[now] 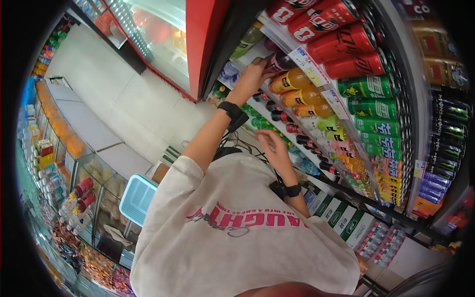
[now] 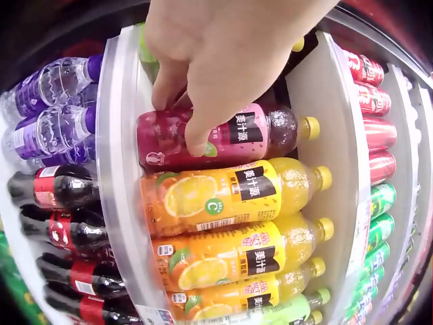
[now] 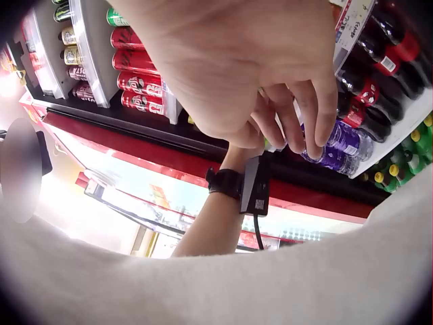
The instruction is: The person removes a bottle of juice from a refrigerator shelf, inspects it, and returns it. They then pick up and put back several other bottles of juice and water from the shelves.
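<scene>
My left hand (image 1: 251, 80) reaches into a fridge shelf and holds a dark pink juice bottle (image 2: 172, 139) with a yellow cap. In the left wrist view the thumb lies along the bottle's near side and the fingers go over its far side. The bottle lies on its side in that view, beside a row of orange juice bottles (image 2: 210, 198). My right hand (image 1: 277, 154) hangs in front of the lower shelves, fingers loosely bent and nothing in them. In the right wrist view that right hand (image 3: 237, 68) partly covers the left forearm (image 3: 215, 213).
Red cola cans (image 1: 349, 43) and green cans (image 1: 368, 86) fill the neighbouring shelf. Cola bottles (image 2: 57, 186) and purple-labelled water bottles (image 2: 51, 135) stand on the other side. A red fridge frame (image 1: 200, 44) rises close to the left arm. Behind is a light blue basket (image 1: 133, 200).
</scene>
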`<state>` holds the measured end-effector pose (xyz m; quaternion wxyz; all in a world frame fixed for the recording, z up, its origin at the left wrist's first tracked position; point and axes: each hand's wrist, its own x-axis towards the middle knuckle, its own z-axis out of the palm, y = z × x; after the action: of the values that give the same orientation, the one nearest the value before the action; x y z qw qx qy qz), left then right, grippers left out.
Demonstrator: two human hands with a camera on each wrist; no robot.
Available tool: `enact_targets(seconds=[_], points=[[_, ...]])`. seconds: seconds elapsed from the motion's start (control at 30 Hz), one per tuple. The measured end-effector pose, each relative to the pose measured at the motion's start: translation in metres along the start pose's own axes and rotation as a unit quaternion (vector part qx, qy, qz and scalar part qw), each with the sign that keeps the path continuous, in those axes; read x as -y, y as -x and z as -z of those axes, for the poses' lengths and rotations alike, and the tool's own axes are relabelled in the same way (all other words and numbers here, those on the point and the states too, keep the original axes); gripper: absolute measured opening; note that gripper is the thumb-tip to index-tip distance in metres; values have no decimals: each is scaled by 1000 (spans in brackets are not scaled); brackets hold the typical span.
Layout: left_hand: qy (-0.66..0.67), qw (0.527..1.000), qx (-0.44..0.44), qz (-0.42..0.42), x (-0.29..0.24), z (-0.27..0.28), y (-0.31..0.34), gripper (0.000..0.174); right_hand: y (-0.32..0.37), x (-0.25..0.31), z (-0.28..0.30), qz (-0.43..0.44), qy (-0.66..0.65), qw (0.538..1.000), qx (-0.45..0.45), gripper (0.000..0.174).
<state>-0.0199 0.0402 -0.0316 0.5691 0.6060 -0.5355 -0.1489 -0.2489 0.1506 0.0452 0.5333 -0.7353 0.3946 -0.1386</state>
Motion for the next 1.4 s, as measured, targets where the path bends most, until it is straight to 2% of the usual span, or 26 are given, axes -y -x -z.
enact_targets(seconds=[0.17,0.43,0.63,0.73,0.87,1.1,1.17,1.2,1.3,1.33,1.4], points=[[-9,1000,-4,27,-7,-5,-2,55,0,-3,-7,-10,16,999,39,24],[0,1000,-22,-5,5,-18,-15,57,4,2,-9,-43,21,997,56,23],[-6,999,-41,-11,11,-30,-25,57,5,-1,-7,-29,39,997,65,24],[12,999,-41,-27,26,-37,-34,53,7,-2,-5,-28,36,997,67,24],[69,996,-53,-9,39,-51,-42,48,9,-6,-3,-23,18,998,59,24],[95,995,-16,-16,18,-33,-47,47,2,-4,1,15,12,999,50,25],[81,994,-46,-54,30,-45,-49,48,0,-2,2,25,9,999,41,25],[89,996,-19,-24,23,-38,-48,47,-1,-1,3,30,5,999,35,26],[72,993,-23,-92,37,-37,-49,45,0,3,8,36,2,999,28,27],[86,995,-49,-30,40,-41,-46,38,-2,4,10,37,4,999,29,27],[167,984,-51,24,36,-34,-55,34,-4,1,12,32,-22,999,10,25]])
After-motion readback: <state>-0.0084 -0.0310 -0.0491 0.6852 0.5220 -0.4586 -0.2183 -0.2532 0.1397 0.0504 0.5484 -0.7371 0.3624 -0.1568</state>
